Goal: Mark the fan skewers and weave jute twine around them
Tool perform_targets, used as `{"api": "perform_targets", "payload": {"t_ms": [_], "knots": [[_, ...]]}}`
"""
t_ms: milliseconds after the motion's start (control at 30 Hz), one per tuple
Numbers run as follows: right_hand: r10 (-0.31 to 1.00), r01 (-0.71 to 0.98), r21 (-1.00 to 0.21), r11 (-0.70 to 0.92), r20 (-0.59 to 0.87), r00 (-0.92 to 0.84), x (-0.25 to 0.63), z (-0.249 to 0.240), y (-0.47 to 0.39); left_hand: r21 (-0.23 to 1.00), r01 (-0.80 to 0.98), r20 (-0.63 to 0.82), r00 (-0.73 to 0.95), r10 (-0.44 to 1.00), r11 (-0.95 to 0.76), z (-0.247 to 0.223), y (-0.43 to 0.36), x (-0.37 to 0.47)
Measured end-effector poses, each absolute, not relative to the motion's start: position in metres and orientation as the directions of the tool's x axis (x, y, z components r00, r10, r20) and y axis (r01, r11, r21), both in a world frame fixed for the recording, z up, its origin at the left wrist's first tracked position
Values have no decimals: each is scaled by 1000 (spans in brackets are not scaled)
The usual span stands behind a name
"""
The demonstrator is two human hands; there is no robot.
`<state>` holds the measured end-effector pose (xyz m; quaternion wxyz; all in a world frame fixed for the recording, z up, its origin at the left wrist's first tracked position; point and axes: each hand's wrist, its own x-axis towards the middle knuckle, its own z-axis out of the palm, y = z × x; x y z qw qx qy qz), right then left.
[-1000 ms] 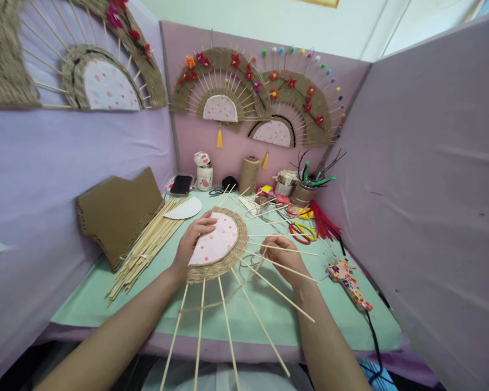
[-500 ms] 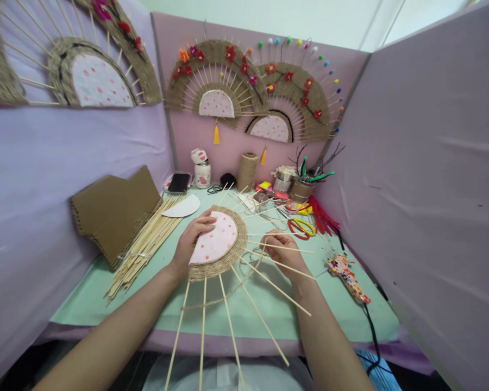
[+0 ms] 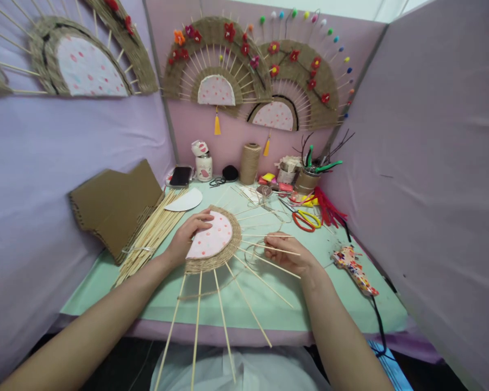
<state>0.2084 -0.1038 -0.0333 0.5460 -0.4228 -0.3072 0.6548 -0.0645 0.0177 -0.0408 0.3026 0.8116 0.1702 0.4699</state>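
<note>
My left hand [image 3: 191,232] is closed on the straight edge of a half-round fan [image 3: 212,234]. Its fingers lie over the white, red-dotted centre and the thumb is hidden beneath. A woven twine band [image 3: 212,264] borders that centre, and thin bamboo sticks [image 3: 223,320] radiate from it. To the right, the fingers of my right hand [image 3: 285,251] are pinched together among the sticks, on a thin twine [image 3: 209,294]. This twine crosses several lower sticks and makes a loose loop near the hand; the pinch itself is partly hidden.
A bundle of sticks [image 3: 149,233] and brown cardboard [image 3: 112,206] lie left. Scissors [image 3: 305,220], red strips [image 3: 330,206] and a twine spool [image 3: 250,164] are at the back. A patterned, fabric-covered tool with a cord [image 3: 355,271] lies right. Finished fans [image 3: 215,49] hang on the wall.
My right hand has turned and shifted slightly right, away from the woven band, and the twine there hangs in a looser loop. My left hand keeps its hold; the camera view has shifted.
</note>
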Motion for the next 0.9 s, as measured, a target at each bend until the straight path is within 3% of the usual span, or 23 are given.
{"api": "perform_targets", "payload": {"t_ms": [167,433,700,900], "knots": [[954,-519,-805,-288,-289,-81,211,-40,-102,655,19,610,576,544,-755,-46,24,-70],[975,-558,-801,-216,-211,-76,205,-39,-98,630,123,617,520,590,-767,-39,20,-69],[989,-409,-902,-138,-144,-15,204,-24,-113,670,-45,648,522,554,-741,-32,23,-79],[995,-134,-986,-95,-88,-55,206,-23,-128,655,-55,627,596,502,-753,-30,39,-93]]}}
